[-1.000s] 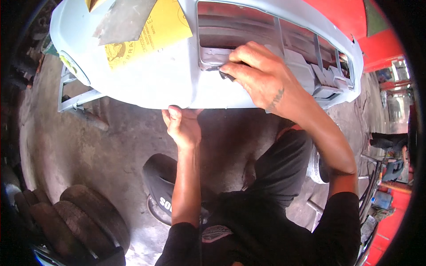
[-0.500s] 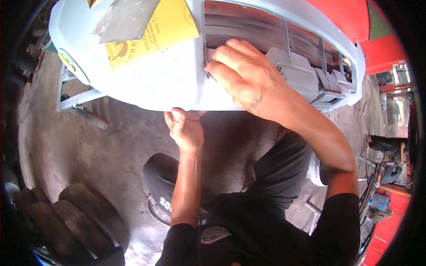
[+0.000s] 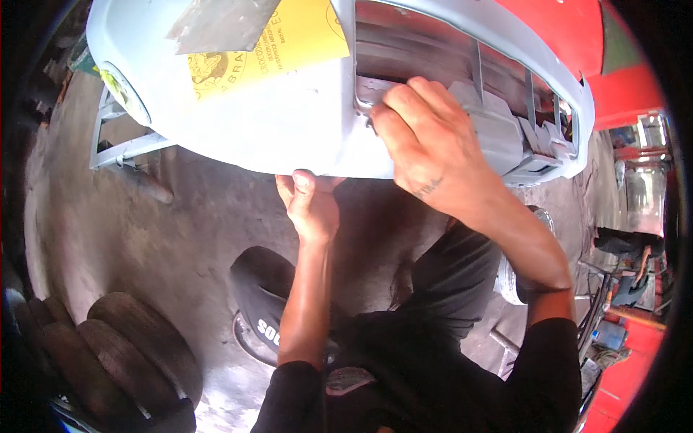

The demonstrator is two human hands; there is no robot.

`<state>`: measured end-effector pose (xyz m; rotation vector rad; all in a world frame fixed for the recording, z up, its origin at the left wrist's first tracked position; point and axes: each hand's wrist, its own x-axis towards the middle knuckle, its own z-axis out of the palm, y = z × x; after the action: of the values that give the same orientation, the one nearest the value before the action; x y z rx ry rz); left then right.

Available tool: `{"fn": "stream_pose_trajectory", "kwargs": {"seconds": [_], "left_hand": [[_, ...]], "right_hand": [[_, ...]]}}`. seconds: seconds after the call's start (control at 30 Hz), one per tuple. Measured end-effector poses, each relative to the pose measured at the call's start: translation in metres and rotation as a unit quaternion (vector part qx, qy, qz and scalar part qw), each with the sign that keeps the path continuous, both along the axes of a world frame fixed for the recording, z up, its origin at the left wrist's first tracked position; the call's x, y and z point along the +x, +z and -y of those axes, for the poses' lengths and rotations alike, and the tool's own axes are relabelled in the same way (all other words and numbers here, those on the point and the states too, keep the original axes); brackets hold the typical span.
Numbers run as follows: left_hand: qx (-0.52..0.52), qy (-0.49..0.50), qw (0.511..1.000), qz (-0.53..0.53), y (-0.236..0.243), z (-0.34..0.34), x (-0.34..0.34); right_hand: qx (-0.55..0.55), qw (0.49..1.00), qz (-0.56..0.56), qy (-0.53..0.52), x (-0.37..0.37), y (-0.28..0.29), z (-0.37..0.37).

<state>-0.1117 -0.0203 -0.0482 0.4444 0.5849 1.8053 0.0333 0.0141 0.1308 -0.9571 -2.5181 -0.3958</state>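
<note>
A pale grey car bumper [image 3: 281,123] spans the upper view, with a large grille opening at its right. My left hand [image 3: 307,206] grips its lower edge from below, thumb showing at the front. My right hand [image 3: 433,137] pinches a small dark piece [image 3: 371,124], mostly hidden by the fingers, against the bumper beside the opening's lower left corner. A yellow printed sheet [image 3: 296,43] lies on the bumper's upper left, partly under a grey sheet [image 3: 220,22].
A metal stand [image 3: 123,155] supports the bumper at left. Several dark tyres [image 3: 123,346] lie at lower left on the concrete floor [image 3: 180,231]. A red panel [image 3: 556,29] is behind the bumper. Assorted tools and a blue container [image 3: 606,335] are along the right.
My right hand shifted left, then back right along the opening's corner, still pinching the dark piece. The bumper appears slightly further right in view; my left hand stays on its lower edge.
</note>
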Motion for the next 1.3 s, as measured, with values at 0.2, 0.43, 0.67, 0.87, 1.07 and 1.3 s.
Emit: {"fn": "stream_pose_trajectory", "kwargs": {"seconds": [0.2, 0.43, 0.67, 0.87, 1.07, 1.3], "left_hand": [[-0.006, -0.024, 1.0, 0.013, -0.007, 0.0, -0.002], [0.005, -0.014, 1.0, -0.016, -0.007, -0.002, -0.004], [-0.003, -0.028, 0.999, 0.015, -0.008, 0.0, -0.008], [0.011, -0.018, 1.0, -0.022, -0.012, -0.004, -0.005], [0.006, -0.043, 0.999, 0.027, -0.01, 0.0, -0.011], [0.001, -0.025, 0.999, -0.029, -0.016, -0.003, -0.003]], "right_hand": [[-0.042, 0.985, -0.156, -0.056, -0.021, -0.013, -0.004], [-0.034, 0.997, 0.038, 0.055, 0.046, 0.017, -0.013], [-0.048, 0.991, -0.068, 0.107, 0.018, -0.006, -0.031], [-0.069, 0.994, -0.028, 0.081, 0.06, 0.009, -0.018], [-0.063, 0.988, -0.048, 0.135, 0.022, 0.0, -0.034], [-0.077, 0.99, -0.059, 0.106, 0.026, 0.001, -0.033]]}}
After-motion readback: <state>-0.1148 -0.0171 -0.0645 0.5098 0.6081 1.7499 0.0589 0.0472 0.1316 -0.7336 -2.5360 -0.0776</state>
